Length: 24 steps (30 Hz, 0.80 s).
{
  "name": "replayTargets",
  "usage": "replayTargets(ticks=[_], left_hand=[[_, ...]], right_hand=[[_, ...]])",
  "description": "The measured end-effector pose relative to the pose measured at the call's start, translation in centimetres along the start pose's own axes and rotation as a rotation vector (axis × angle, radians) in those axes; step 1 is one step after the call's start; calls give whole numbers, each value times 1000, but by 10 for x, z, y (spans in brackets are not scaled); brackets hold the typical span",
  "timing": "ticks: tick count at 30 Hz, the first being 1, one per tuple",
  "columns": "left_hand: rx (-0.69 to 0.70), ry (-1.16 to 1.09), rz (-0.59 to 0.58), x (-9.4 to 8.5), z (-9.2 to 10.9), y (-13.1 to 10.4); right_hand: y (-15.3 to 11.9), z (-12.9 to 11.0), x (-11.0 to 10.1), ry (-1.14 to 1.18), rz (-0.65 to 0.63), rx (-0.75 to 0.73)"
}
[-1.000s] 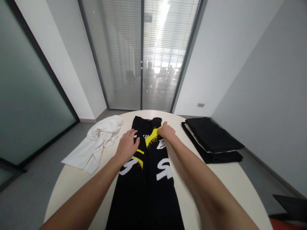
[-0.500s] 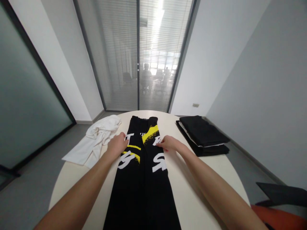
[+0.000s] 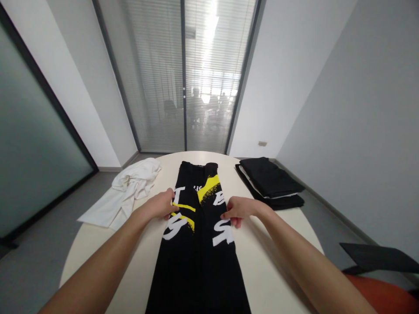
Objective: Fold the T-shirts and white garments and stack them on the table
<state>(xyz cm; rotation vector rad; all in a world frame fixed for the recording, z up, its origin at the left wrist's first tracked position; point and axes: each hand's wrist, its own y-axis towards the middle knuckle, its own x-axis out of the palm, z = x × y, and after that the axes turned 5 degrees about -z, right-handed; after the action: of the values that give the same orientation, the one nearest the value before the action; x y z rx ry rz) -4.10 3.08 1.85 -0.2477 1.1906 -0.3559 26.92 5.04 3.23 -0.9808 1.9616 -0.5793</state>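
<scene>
Black trousers (image 3: 199, 266) with white lettering and yellow patches lie lengthwise on the round table, waistband at the far end and legs running out of view toward me. My left hand (image 3: 161, 205) pinches their left edge beside the yellow stripes. At the opposite edge, my right hand (image 3: 238, 209) has its thumb on top and fingers curled at the side, gripping the fabric between the two white letters. The cloth lies mostly smooth between both hands.
A crumpled white garment (image 3: 131, 187) lies at the table's left. Folded dark clothes (image 3: 268, 179) are stacked at the right. Beyond the pale table (image 3: 275, 244) stands a chair (image 3: 379, 261) with an orange seat at lower right. A glass partition with blinds (image 3: 206, 87) is behind.
Both hands have slid nearer to me along the trousers' edges. The waistband looks straighter and wider than before. My view has shifted slightly right.
</scene>
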Motion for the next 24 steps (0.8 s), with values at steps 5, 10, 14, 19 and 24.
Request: replayTargets(ticks=[5,10,14,19,24], left_hand=[[81,-192,-449,2,18,-18],[286,45,-31,14,45,-21],[655,142,342,41,64,-12],[795,221,325,60,62,-1],[769,225,301,63,57,3]], right_hand=[[-22,11,-1,-97,-331,74],[-17,20,-12,-148,-124,88],[16,31,-40,-261,345,61],[62,38,-73,-231,705,96],[93,37,-91,-214,823,82]])
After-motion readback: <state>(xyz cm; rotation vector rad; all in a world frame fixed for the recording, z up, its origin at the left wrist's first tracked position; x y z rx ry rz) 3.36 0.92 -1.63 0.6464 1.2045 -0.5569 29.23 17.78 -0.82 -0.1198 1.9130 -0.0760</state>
